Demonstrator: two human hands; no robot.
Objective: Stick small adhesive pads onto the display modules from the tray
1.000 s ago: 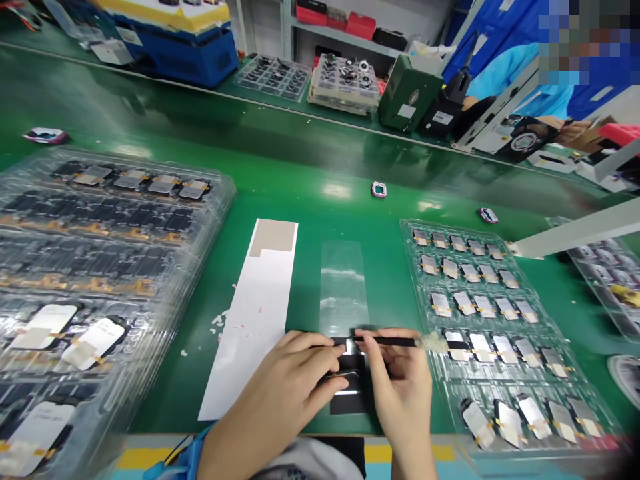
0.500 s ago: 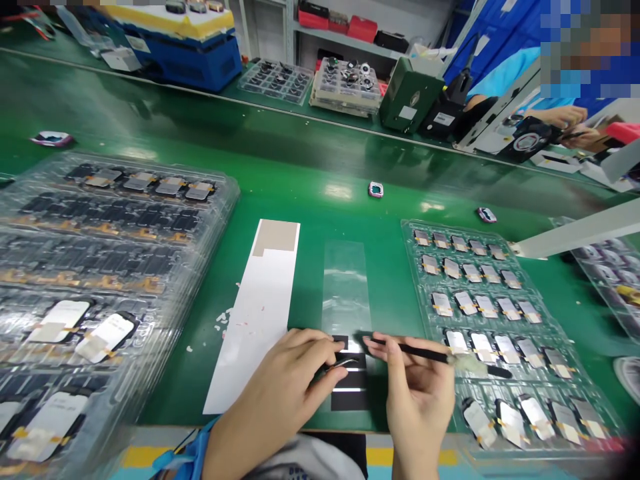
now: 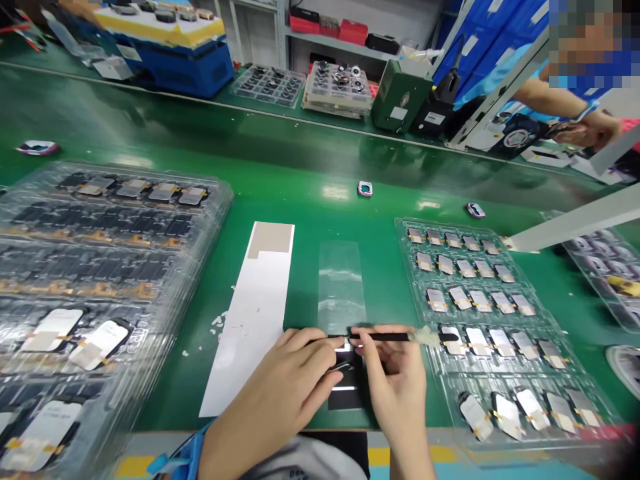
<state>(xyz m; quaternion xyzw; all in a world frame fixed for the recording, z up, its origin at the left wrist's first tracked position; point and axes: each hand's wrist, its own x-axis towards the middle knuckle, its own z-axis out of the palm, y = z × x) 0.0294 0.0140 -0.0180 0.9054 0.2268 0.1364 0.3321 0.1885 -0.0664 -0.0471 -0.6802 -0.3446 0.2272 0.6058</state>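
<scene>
My left hand [image 3: 300, 370] is closed, its thumb and index finger pinching a small dark piece with a shiny edge [image 3: 342, 366]; its kind is not clear. My right hand [image 3: 399, 377] grips a slim black tool [image 3: 387, 337] with a pale wrapping near its rear end. The tool lies almost level, its tip at the fingertips of my left hand. Both hands are over the near end of a clear film strip [image 3: 341, 280] bearing black rectangles [image 3: 345, 399]. Left of the strip lies a long white sheet [image 3: 253, 313] with a beige patch at its far end.
Stacked clear trays [image 3: 205, 247] of dark display parts stand at left. A clear tray [image 3: 417, 287] of small screens is at right, beside a white post [image 3: 575, 217]. White scraps [image 3: 217, 321] lie by the sheet. Across the bench a co-worker's hands [image 3: 590, 130] are at work.
My right hand has moved left, bringing the black tool level and its tip up to my left hand. My left hand keeps its pinch. The view has shifted slightly.
</scene>
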